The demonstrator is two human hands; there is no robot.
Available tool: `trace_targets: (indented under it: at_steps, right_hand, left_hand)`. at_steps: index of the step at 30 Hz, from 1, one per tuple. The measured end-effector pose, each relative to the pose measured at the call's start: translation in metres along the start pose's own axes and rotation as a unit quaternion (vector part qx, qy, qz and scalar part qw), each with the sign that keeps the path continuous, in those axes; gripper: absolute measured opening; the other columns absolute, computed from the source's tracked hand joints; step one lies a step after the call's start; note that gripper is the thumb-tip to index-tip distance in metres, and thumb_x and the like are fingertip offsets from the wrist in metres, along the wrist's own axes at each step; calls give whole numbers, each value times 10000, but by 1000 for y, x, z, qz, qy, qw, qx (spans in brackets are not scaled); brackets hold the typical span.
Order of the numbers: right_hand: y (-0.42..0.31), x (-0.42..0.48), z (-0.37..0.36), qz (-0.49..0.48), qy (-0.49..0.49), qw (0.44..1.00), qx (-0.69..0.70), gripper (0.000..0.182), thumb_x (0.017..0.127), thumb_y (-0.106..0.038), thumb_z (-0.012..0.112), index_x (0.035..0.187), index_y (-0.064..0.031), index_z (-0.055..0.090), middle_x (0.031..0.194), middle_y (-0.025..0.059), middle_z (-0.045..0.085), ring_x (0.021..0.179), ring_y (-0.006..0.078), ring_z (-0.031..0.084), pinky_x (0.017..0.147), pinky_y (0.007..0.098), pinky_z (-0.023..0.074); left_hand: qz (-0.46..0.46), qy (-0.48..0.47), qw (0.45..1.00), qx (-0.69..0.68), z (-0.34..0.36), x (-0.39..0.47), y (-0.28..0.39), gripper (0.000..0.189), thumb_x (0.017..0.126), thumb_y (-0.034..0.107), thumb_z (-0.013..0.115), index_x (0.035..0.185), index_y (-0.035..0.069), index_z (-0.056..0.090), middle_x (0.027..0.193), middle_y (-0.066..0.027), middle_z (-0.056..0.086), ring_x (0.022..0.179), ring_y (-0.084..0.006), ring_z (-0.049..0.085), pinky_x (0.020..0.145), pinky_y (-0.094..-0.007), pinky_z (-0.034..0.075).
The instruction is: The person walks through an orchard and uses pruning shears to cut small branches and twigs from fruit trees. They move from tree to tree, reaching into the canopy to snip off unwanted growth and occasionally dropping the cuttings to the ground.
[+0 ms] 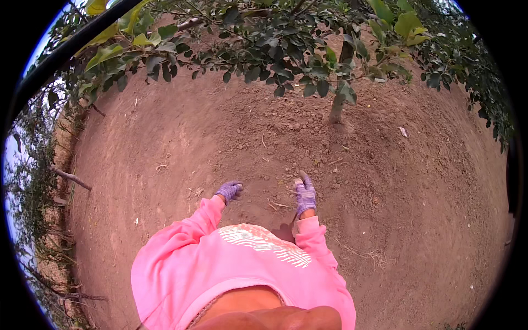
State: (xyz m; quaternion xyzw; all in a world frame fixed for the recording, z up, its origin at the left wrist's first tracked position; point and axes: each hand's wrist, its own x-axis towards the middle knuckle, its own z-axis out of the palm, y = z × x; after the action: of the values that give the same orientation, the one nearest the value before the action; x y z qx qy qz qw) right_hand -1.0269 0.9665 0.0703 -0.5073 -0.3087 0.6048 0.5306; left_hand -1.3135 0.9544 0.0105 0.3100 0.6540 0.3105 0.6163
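Note:
My left hand [229, 190], in a purple striped knit glove with light fingertips, hangs over the bare soil [255, 198] in front of my body. Its fingers are partly curled, and I cannot see anything in them. To the right, my right hand [305, 196] wears a matching glove, with one finger stretched forward and the thumb side turned inward. A thin dark line [294, 218] shows beside the right wrist; whether it is a stick, a tool or a shadow is unclear. Dry plant scraps [279, 204] lie on the ground between the hands.
A slim tree trunk [336, 108] rises ahead, right of centre. Leafy branches [284, 53] hang across the top. Soil clods [305, 128] surround the trunk's foot. A pale scrap [403, 131] lies further right. At the left edge, a cut branch [71, 178] juts in.

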Motion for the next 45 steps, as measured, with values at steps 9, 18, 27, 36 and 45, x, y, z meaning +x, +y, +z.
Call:
trace_targets:
  at_steps: [9,18,27,36,45]
  right_hand:
    - [9,41,145,-121,-70,990,-3,333,777,-100,478,1107,-88,433,656,-32,476,471,32,395,385,162,310]
    - [-53,74,336,-239,-13,971,18,374,743,-50,515,1104,-98,431,677,-27,465,496,41,392,402,163,336]
    - [-45,115,420,-167,63,984,-14,365,744,-14,452,1083,-144,419,700,8,464,496,97,411,430,202,378]
    - [40,187,407,-105,166,970,-143,347,731,-8,396,1031,-156,486,707,36,524,451,94,422,400,205,372]
    - [136,341,391,124,58,990,-33,120,743,-23,370,710,-101,456,500,-5,374,351,93,284,302,218,223]
  left_hand:
    - [49,8,987,-154,-146,-14,-33,299,767,157,501,1047,65,456,797,-68,550,614,-183,538,549,-354,494]
    - [-17,150,928,-341,-371,-37,-112,179,797,181,439,945,86,469,701,-53,531,476,-172,506,420,-317,485]
    - [36,170,853,-492,-426,-11,-133,197,801,145,433,985,75,456,742,-61,544,501,-141,497,463,-316,499]
    - [-45,155,789,-593,-409,58,-220,244,796,155,456,1022,64,461,777,-71,538,527,-143,508,467,-309,503]
    - [-182,193,795,-545,-504,166,-185,201,789,159,474,968,68,473,751,-54,535,538,-148,520,478,-326,505]
